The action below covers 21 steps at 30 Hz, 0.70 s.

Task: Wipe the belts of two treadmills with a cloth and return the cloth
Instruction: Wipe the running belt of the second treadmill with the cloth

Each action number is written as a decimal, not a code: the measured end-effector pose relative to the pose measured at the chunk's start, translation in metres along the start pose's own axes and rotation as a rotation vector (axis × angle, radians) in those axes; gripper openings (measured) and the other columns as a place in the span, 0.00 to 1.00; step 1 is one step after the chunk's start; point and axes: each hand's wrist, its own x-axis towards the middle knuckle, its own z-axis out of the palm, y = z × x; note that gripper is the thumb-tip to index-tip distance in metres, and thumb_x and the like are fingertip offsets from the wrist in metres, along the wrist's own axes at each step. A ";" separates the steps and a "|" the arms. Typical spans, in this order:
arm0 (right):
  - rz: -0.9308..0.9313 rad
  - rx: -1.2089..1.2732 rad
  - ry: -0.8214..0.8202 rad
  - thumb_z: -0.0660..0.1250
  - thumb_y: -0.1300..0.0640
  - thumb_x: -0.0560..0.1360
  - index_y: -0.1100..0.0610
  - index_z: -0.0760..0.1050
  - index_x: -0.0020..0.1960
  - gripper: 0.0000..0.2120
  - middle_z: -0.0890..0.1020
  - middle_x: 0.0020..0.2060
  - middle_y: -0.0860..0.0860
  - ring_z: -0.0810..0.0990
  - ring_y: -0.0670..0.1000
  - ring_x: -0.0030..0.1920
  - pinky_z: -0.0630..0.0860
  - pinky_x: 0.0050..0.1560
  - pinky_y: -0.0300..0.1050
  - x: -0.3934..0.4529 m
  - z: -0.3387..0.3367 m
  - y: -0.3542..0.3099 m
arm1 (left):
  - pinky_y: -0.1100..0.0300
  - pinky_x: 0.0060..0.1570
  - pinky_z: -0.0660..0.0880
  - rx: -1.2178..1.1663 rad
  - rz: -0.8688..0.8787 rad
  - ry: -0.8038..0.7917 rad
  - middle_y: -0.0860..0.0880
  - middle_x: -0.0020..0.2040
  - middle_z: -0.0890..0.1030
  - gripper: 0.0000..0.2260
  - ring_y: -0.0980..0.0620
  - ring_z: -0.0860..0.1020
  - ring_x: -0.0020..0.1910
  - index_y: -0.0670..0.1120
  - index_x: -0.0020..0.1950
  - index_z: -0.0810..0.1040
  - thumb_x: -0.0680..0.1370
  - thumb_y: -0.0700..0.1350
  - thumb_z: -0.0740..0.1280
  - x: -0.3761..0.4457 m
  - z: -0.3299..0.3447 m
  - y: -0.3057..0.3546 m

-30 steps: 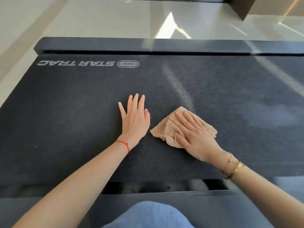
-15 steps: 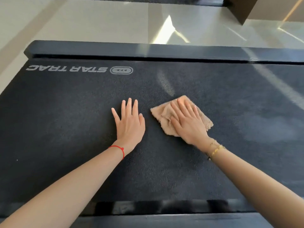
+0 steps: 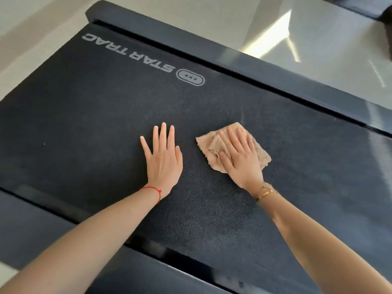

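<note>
We count one dark treadmill belt, one tan cloth, and two hands: one left hand, one right hand. We also count one red string bracelet, one gold bracelet and one printed logo.

only readable thing here is "STAR TRAC" printed in pale grey letters on the dark treadmill belt, upside down from this angle, sitting near the far edge with a little oval logo holding three small arrows right next to it
</note>
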 end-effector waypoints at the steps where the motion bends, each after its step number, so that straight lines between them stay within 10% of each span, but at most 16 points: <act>1: 0.002 -0.016 -0.008 0.47 0.43 0.84 0.48 0.53 0.80 0.26 0.52 0.80 0.49 0.45 0.54 0.80 0.44 0.78 0.58 0.000 0.000 -0.001 | 0.34 0.75 0.49 -0.001 -0.022 -0.001 0.44 0.81 0.53 0.26 0.44 0.51 0.80 0.46 0.81 0.51 0.83 0.50 0.49 -0.002 0.000 0.000; 21: -0.101 -0.009 -0.057 0.48 0.47 0.84 0.48 0.49 0.81 0.26 0.48 0.80 0.50 0.42 0.54 0.80 0.37 0.78 0.56 0.001 -0.001 0.006 | 0.36 0.75 0.50 0.002 -0.351 0.123 0.47 0.80 0.58 0.25 0.46 0.53 0.80 0.50 0.80 0.57 0.83 0.51 0.51 -0.072 -0.001 0.004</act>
